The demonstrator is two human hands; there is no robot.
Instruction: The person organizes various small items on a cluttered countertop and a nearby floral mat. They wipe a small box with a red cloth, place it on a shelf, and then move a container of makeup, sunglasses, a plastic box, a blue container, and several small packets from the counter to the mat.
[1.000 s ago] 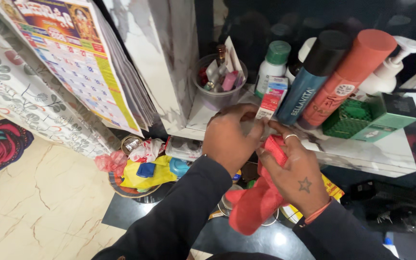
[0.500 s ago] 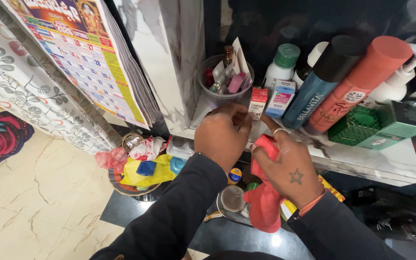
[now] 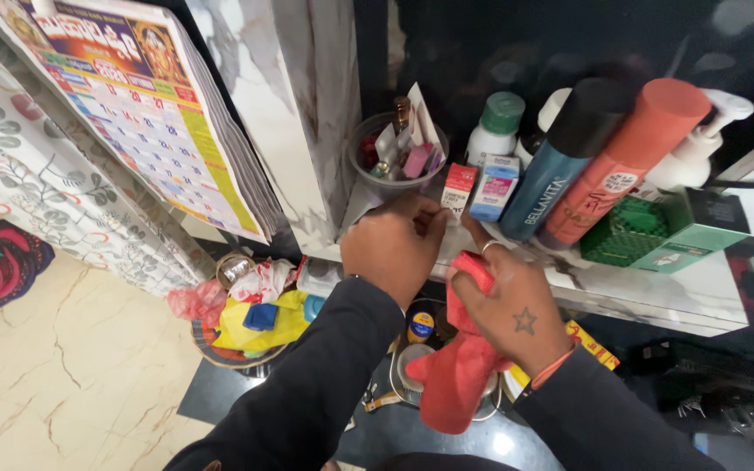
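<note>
a wall calendar (image 3: 150,113) hangs at far left. the left hand (image 3: 392,244) rests on the marble shelf (image 3: 656,292), fingertips at a small red and white box (image 3: 458,189); its grip cannot be told. the right hand (image 3: 508,305) clutches a crumpled red cloth (image 3: 451,375) hanging below the shelf edge.

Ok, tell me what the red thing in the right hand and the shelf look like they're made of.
Red cloth: soft woven fabric, matte, judging by its limp folds below the right hand. Shelf: probably polished marble or a marble-look laminate, white with grey veins and a glossy sheen.
</note>
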